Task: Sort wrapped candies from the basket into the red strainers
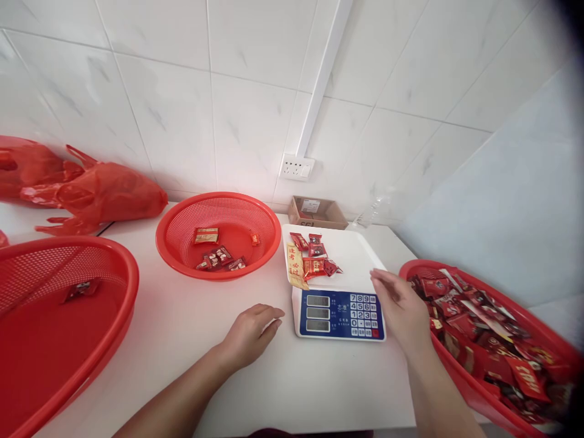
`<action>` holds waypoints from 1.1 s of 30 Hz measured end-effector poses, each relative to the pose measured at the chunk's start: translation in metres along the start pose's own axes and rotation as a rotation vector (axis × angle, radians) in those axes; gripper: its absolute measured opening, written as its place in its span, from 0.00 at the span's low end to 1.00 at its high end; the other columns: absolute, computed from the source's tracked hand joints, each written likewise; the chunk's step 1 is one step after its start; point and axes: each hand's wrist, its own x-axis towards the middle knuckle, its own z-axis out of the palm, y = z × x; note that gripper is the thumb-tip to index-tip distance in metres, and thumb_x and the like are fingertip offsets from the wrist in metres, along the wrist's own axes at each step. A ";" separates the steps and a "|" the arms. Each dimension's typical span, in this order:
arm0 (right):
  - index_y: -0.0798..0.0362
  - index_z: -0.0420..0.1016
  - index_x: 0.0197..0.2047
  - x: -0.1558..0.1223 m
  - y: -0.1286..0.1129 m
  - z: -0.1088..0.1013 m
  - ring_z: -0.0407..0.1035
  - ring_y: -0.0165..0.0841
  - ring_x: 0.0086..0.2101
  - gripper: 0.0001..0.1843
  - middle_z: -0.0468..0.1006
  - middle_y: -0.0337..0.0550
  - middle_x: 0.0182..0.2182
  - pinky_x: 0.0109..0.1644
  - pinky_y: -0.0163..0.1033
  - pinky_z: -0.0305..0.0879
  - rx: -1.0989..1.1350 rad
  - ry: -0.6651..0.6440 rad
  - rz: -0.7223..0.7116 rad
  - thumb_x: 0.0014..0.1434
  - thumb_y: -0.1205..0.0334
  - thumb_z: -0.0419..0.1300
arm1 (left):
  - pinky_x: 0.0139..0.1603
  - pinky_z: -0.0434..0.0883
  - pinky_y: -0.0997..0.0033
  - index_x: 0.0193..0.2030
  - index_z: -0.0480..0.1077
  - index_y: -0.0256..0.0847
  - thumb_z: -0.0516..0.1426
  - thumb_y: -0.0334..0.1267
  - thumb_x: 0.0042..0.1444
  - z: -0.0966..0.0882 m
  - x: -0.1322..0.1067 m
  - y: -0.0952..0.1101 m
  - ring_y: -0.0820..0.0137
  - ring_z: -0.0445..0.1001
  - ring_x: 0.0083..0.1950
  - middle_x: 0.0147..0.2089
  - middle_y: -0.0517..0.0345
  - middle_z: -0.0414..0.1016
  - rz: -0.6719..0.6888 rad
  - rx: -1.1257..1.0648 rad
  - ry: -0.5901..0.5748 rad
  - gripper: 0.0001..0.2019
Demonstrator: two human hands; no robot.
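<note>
A digital scale (340,316) with a blue keypad panel stands on the white table. On the left part of its white tray (358,252) lie several red-wrapped snack packets (314,266) and a long yellow packet (296,264) with red lettering. My left hand (250,334) hovers left of the scale, thumb and fingers slightly apart, holding nothing. My right hand (404,304) is at the right edge of the tray, fingers loosely extended and nothing visible in them; whether the fingertips touch the tray I cannot tell.
Right of the scale, a red basket (413,267) is full of wrapped snacks. Behind left, a red basket (219,201) holds several packets; another (130,286) at far left holds a dark packet. Red plastic bags (118,191) and a cardboard box (335,216) sit near the tiled wall.
</note>
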 end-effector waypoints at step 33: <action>0.52 0.70 0.46 -0.035 -0.002 0.031 0.67 0.39 0.44 0.15 0.75 0.50 0.42 0.49 0.46 0.65 -0.144 -0.073 -0.377 0.57 0.57 0.53 | 0.41 0.71 0.72 0.43 0.70 0.43 0.47 0.34 0.60 0.019 0.001 -0.001 0.71 0.73 0.40 0.38 0.56 0.76 -0.001 0.007 0.015 0.12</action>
